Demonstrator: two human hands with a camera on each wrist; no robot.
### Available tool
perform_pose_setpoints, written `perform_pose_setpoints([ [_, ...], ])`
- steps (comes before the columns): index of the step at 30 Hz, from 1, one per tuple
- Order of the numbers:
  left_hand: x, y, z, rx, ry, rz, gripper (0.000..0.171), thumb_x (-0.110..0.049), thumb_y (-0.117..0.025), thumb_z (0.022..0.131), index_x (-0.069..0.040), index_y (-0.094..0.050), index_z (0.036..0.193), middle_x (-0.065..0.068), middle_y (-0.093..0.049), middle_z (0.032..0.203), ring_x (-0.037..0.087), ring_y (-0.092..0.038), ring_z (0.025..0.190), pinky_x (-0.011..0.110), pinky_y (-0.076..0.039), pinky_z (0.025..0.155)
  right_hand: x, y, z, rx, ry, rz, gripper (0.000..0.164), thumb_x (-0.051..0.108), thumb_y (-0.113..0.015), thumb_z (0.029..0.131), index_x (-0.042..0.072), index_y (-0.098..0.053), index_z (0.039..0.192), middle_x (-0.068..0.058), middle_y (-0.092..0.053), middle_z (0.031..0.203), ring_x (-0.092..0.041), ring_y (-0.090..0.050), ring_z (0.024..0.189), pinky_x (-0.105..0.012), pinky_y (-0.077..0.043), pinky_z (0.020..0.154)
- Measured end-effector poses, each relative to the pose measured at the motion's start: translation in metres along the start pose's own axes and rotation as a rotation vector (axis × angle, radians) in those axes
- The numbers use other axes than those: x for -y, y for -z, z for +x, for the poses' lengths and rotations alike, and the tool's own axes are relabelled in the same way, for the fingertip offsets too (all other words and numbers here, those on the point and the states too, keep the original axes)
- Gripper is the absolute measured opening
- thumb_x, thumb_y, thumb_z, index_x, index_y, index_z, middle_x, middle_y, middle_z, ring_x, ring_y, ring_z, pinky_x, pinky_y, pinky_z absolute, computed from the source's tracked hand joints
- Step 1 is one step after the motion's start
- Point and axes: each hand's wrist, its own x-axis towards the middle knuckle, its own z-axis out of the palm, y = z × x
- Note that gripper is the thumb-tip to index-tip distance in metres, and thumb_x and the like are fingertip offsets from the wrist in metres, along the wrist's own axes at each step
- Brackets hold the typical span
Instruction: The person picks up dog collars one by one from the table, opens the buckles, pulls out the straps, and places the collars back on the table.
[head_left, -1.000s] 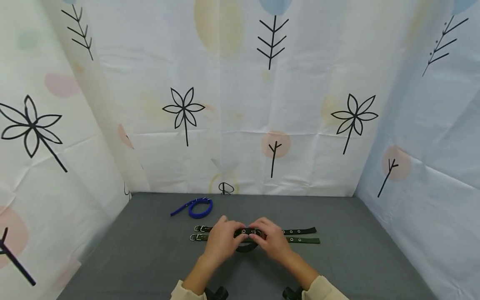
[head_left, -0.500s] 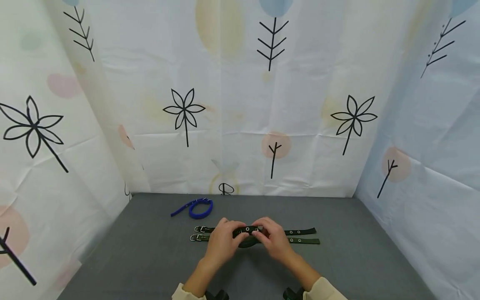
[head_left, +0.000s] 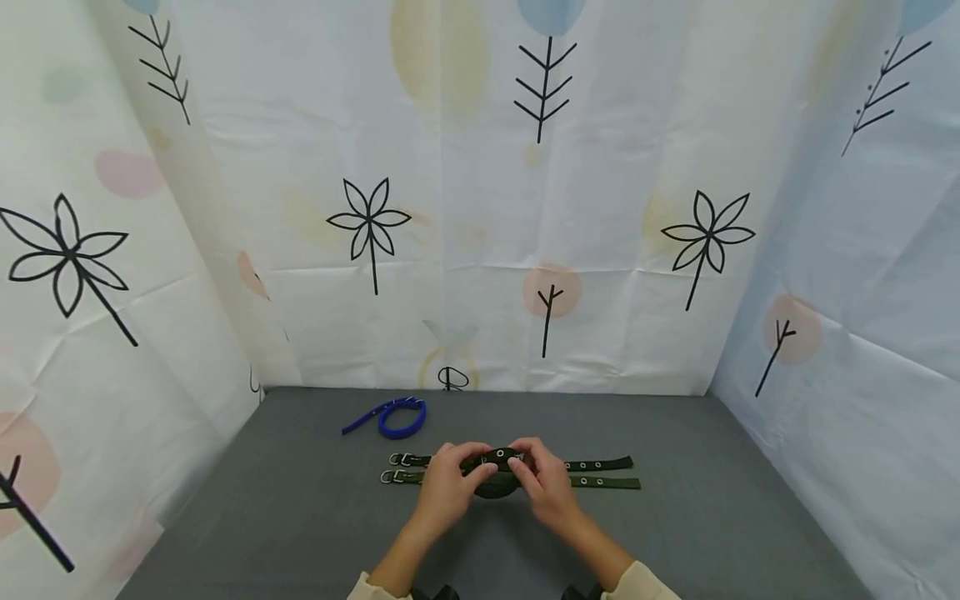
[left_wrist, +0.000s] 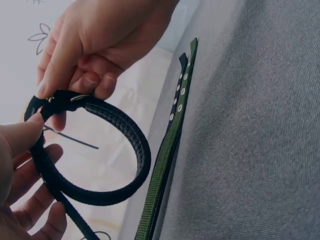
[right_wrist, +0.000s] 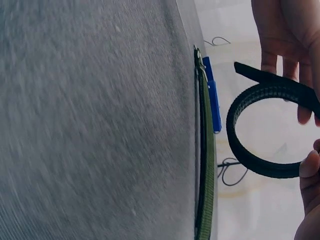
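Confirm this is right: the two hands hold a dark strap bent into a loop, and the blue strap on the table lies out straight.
The blue strap isn't straight: the head view shows it curled into a loop with one end trailing. The rest is right: left hand and right hand hold the looped dark strap.

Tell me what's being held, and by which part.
A dark looped collar: left hand pinches its eyeleted strap, right hand pinches beside its metal fittings.
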Motion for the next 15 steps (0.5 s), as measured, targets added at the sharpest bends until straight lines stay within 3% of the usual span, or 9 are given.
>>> perform_pose_setpoints([
  [3,0.000,-0.001,0.000,0.000,0.020,-0.005,0.019,-0.028,-0.077,0.083,-0.019,-0.075,0.100,-0.007,-0.065,0.089,0.009,-0.048,0.074,0.029,-0.042,0.065,0.000,-0.002,-0.002,0.004,-0.027,0.052,0.016,-0.014,-0.058,0.089,-0.006,-0.057,0.102,-0.004,-0.047,0.061,-0.004,-0.041,0.048,-0.022,-0.040,0.043],
  [7,0.000,-0.001,0.000,-0.021,-0.008,0.071,0.019,-0.027,-0.079,0.082,-0.019,-0.075,0.099,-0.006,-0.062,0.086,0.008,-0.047,0.074,0.027,-0.042,0.062,-0.001,-0.001,-0.001,0.013,-0.021,0.045,0.017,-0.011,-0.061,0.089,-0.001,-0.059,0.103,-0.001,-0.049,0.065,-0.002,-0.042,0.049,-0.021,-0.040,0.044],
  [10,-0.002,0.000,0.001,-0.043,-0.068,0.172,0.021,-0.027,-0.080,0.080,-0.019,-0.076,0.098,-0.007,-0.065,0.085,0.007,-0.045,0.073,0.026,-0.043,0.060,-0.002,0.003,0.002,0.036,0.004,-0.017,0.019,-0.003,-0.066,0.089,0.006,-0.063,0.105,0.003,-0.055,0.078,-0.001,-0.042,0.055,-0.020,-0.040,0.049],
  [15,-0.004,0.001,0.002,-0.056,-0.177,0.305,0.022,-0.027,-0.082,0.077,-0.019,-0.076,0.097,-0.009,-0.069,0.085,0.008,-0.044,0.072,0.024,-0.043,0.056,-0.004,0.008,0.007,0.112,0.080,-0.077,0.021,0.004,-0.072,0.086,0.008,-0.067,0.106,0.001,-0.060,0.102,0.000,-0.043,0.060,-0.020,-0.042,0.053],
])
